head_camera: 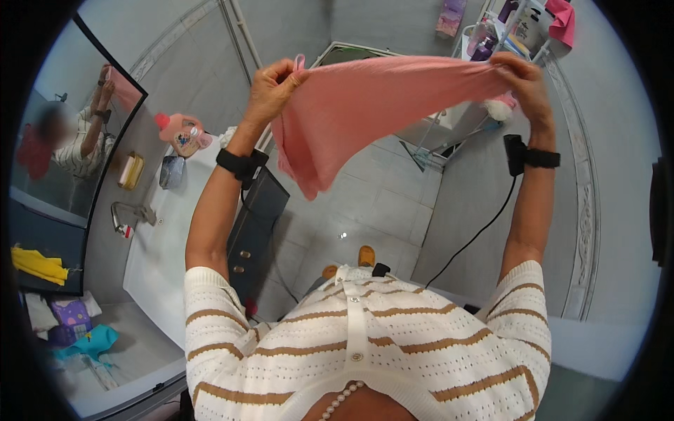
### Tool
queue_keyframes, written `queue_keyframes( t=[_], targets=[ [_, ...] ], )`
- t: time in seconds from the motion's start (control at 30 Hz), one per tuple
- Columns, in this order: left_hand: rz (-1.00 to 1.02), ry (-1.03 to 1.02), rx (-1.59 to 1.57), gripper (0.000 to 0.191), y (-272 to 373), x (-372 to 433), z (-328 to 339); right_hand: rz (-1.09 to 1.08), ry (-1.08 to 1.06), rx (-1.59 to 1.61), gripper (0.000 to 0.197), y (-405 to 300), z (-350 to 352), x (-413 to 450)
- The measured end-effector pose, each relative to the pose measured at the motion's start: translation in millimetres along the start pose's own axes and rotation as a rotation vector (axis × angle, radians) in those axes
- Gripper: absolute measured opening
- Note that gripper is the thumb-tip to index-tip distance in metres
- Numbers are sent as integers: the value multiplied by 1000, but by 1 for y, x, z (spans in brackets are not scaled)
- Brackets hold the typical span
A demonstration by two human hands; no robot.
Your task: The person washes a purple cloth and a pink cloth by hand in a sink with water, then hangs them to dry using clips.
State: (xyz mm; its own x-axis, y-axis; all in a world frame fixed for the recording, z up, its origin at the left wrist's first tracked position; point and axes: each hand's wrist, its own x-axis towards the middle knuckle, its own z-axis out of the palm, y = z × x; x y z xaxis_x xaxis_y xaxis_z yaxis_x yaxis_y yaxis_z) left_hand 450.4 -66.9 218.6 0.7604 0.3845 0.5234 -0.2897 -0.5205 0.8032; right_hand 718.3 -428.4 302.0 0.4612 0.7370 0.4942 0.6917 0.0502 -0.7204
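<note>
A pink cloth towel [363, 105] hangs stretched between my two raised hands, its lower edge sagging in a loose fold on the left. My left hand [274, 89] pinches the upper left corner, where a small hanging loop [299, 62] sticks up. At the upper right corner my right hand [526, 87] grips the bunched fabric; it looks slightly blurred. Part of the towel's back layer shows inside the fold. Black straps with small devices circle both wrists, and cables run down from them.
On the left, a white washbasin counter [174, 231] carries a pink detergent jug [181, 134], a soap box [172, 172] and a faucet [134, 213]. A mirror [68, 121] hangs above it. Behind the towel stands a white rack [518, 26] with bottles. The tiled floor [363, 200] lies below.
</note>
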Motion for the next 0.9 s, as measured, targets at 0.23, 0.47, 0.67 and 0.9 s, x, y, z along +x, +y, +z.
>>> queue_keyframes(
  t=[0.23, 0.47, 0.67, 0.9],
  targets=[
    [-142, -277, 459, 11, -62, -31, 74, 200, -303, -169, 31, 154, 43, -18],
    [-142, 61, -140, 15, -11, 28, 106, 184, 5, 403, 26, 174, -20, -5],
    [-191, -353, 488, 19, -80, 11, 154, 232, -357, 162, 34, 261, 21, -30],
    [-138, 258, -196, 6, -54, 66, 136, 317, 3, 548, 26, 192, -3, -28]
  ],
)
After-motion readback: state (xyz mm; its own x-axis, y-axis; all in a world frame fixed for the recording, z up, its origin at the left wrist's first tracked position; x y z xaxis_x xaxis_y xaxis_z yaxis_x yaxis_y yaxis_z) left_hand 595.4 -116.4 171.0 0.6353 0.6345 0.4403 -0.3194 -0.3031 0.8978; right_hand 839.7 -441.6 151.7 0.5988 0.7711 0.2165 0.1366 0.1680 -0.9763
